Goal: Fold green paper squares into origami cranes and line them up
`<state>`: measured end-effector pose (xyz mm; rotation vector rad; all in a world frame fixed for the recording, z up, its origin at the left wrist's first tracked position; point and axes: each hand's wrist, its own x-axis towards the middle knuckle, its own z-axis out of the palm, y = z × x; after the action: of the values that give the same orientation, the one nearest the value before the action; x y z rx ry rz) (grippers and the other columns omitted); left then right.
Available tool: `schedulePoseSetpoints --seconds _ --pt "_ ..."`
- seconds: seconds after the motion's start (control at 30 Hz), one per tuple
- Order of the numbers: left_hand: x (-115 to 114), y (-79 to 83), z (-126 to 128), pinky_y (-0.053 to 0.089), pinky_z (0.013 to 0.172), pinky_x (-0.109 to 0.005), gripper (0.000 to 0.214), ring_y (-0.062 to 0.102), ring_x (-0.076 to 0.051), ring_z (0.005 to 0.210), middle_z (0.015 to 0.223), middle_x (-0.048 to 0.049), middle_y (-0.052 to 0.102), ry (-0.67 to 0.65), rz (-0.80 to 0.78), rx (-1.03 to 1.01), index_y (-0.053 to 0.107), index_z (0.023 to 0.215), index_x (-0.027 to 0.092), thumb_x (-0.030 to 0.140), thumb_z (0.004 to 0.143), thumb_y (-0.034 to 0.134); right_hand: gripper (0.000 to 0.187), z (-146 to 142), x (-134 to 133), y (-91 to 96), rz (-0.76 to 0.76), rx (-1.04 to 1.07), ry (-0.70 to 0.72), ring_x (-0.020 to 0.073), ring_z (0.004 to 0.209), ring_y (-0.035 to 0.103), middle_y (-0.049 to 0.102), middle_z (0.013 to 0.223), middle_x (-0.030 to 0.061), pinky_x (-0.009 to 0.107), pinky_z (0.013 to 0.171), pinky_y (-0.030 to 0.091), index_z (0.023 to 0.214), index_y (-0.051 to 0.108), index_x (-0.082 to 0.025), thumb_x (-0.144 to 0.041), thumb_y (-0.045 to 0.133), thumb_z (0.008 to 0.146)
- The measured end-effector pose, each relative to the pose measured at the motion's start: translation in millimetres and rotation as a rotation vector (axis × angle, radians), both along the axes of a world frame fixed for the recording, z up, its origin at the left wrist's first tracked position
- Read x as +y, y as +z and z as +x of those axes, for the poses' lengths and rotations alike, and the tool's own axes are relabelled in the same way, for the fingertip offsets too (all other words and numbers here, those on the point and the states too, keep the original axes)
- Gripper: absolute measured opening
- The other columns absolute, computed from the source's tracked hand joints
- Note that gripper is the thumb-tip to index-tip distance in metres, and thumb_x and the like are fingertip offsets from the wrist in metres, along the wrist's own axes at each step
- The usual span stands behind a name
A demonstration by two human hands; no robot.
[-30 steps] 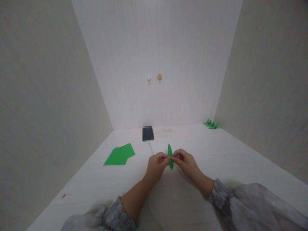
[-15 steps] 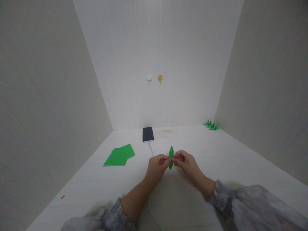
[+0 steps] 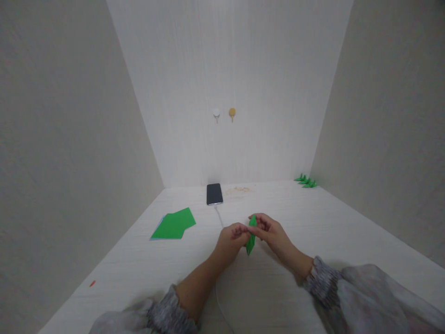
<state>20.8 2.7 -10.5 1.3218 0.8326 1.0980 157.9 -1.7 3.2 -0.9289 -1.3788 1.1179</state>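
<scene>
A narrow piece of folded green paper (image 3: 251, 245), pointed at its lower end, is held upright between my two hands above the table. My left hand (image 3: 232, 239), with a ring on one finger, pinches its left side. On the other side, my right hand (image 3: 270, 229) grips the upper part between thumb and fingers. The fingertips cover part of the folds. To the left lie flat green paper sheets (image 3: 174, 225), overlapping at an angle, with a light blue edge showing beneath.
A phone (image 3: 214, 194) lies near the back wall, its white cable (image 3: 219, 215) running towards me under my left arm. Several small folded green paper figures (image 3: 306, 181) sit in the back right corner. Two hooks (image 3: 232, 112) are on the wall. A small red piece (image 3: 92, 283) lies at left.
The folded paper has tilted and turned, with its lower end now further down. My right hand's fingers have shifted up around its top part. Everything else on the table stays put.
</scene>
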Motion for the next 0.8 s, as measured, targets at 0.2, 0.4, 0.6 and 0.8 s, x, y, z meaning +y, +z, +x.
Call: schedulePoseSetpoints --seconds 0.2,0.4,0.6,0.8 --pt "-4 9.4 -5 0.045 0.057 -0.025 0.02 0.059 -0.013 0.058 0.062 -0.0028 0.063 -0.117 -0.055 -0.086 0.053 0.072 0.012 0.027 0.062 0.063 0.027 -15 -4 9.4 -0.055 0.027 0.078 0.0061 0.04 0.041 0.044 0.044 -0.0066 0.019 0.04 0.031 0.056 0.047 -0.016 -0.036 0.062 0.064" --pt "-9 23.5 -17 0.047 0.064 -0.029 0.025 0.061 -0.015 0.061 0.068 -0.0049 0.065 -0.01 -0.126 -0.148 0.055 0.074 0.012 0.029 0.059 0.066 0.029 -35 8 17.6 -0.13 0.065 0.006 0.0049 0.035 0.036 0.041 0.041 -0.0072 0.018 0.035 0.026 0.053 0.046 -0.015 -0.036 0.066 0.056" --pt "5 28.8 -59 0.045 0.056 -0.028 0.024 0.058 -0.015 0.051 0.056 -0.0041 0.064 0.107 -0.176 -0.039 0.056 0.064 0.011 0.026 0.052 0.07 0.034 -79 36 20.0 -0.152 -0.057 0.108 0.0043 0.032 0.03 0.036 0.034 -0.0073 0.019 0.034 0.02 0.046 0.042 -0.016 -0.041 0.058 0.063" --pt "32 29.9 -108 0.043 0.049 -0.025 0.015 0.056 -0.013 0.045 0.049 -0.0023 0.061 0.265 -0.27 -0.056 0.053 0.057 0.012 0.017 0.05 0.065 0.038 -139 98 20.8 -0.102 -0.248 -0.114 0.0063 0.033 0.029 0.034 0.037 -0.0062 0.02 0.036 0.022 0.048 0.042 -0.017 -0.046 0.04 0.074"
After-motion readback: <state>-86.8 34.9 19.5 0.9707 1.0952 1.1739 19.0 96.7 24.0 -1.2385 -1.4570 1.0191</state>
